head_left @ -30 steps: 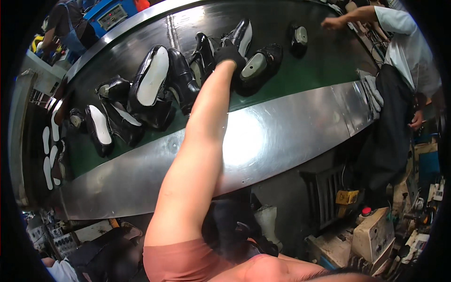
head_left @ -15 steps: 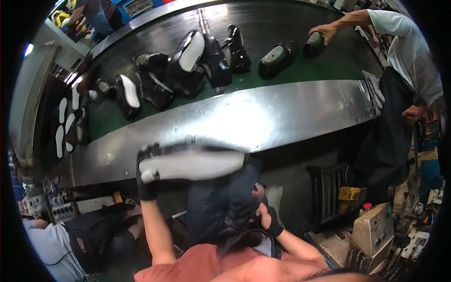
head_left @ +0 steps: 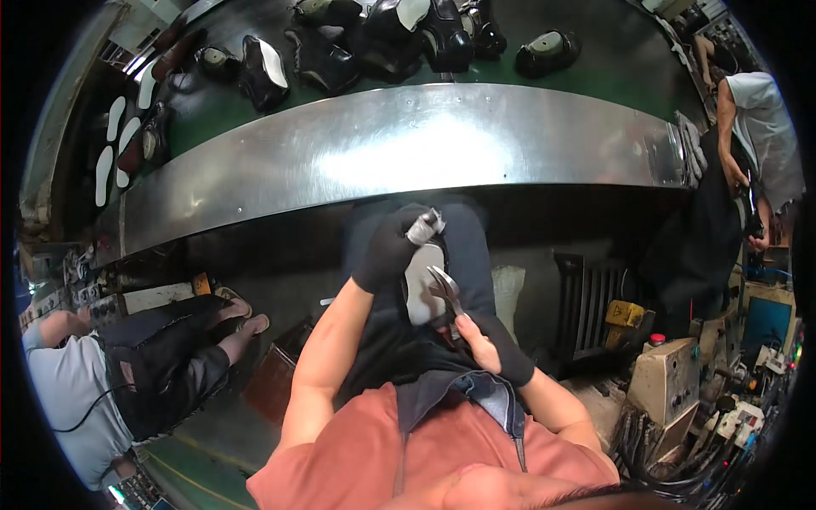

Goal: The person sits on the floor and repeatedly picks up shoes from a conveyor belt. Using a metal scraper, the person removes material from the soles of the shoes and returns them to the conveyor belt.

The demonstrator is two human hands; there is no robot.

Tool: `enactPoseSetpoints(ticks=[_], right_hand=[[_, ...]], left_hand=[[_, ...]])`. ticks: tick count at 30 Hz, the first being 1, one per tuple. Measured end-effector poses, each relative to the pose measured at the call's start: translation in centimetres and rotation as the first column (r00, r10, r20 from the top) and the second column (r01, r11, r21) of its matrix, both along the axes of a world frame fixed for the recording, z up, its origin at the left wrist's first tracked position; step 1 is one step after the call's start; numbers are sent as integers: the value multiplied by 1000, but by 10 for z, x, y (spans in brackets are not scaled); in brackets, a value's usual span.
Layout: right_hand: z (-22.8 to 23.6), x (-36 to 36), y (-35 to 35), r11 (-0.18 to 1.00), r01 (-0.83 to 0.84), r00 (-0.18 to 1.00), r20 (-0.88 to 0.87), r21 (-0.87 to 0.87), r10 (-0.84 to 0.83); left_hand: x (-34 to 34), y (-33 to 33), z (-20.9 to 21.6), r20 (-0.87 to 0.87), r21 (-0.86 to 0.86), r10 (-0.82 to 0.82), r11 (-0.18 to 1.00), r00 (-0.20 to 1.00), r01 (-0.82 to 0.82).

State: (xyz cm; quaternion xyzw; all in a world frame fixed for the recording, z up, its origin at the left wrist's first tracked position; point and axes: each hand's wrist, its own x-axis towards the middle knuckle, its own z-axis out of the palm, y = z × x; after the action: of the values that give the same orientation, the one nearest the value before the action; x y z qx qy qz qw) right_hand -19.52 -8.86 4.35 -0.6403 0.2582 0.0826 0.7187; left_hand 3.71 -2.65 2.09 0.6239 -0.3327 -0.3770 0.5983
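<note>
One hammer (head_left: 445,291) with a split metal head is in the person's right hand (head_left: 489,347), and that grip is closed around its handle. The hammer's head is over a black shoe (head_left: 416,293) on the person's lap (head_left: 469,234), between the two hands. The shoe's flat white side faces up. A bit farther off, the left hand (head_left: 393,248), in a dark glove, has its grip clamped on the shoe's far end. Next comes the tabletop (head_left: 255,194), with a wide, shiny metal edge. More dark shoes (head_left: 448,42) lie past that edge, on the green part.
</note>
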Motion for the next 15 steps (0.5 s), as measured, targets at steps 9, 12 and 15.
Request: enactPoseSetpoints(ticks=[9, 12, 15], right_hand=[[-19, 13, -1, 783, 305, 952, -140, 542, -274], [-10, 11, -19, 863, 216, 976, -120, 457, -181], [-1, 3, -24, 900, 115, 993, -70, 420, -94]], left_hand=[[-4, 21, -33, -36, -297, 75, 951, 997, -82], [-15, 22, -25, 70, -265, 142, 957, 987, -119], [-14, 23, -27, 28, -270, 142, 954, 990, -129]])
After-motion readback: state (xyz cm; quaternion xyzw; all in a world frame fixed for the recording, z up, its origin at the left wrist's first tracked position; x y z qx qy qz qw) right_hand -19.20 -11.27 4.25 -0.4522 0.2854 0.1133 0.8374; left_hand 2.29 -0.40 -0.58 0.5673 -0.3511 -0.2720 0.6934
